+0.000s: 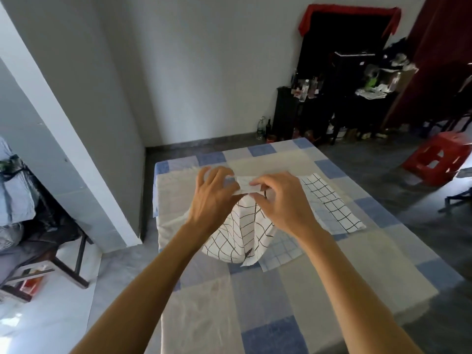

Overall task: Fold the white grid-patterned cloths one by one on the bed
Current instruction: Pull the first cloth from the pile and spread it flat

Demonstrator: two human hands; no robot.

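Note:
A white cloth with a black grid (241, 233) hangs in the air above the bed (281, 290), bunched at its top edge. My left hand (213, 195) and my right hand (279, 198) pinch that top edge close together, almost touching each other. The lower part of the cloth drapes down and brushes the sheet. A second grid cloth (330, 203) lies flat on the bed to the right of my hands, folded into a long strip.
The bed has a blue, grey and cream patchwork sheet. A grey wall pillar (76, 111) stands to the left, with a metal-legged bench beside it. A red plastic stool (439, 159) and dark cluttered shelves (344, 98) are at the back right.

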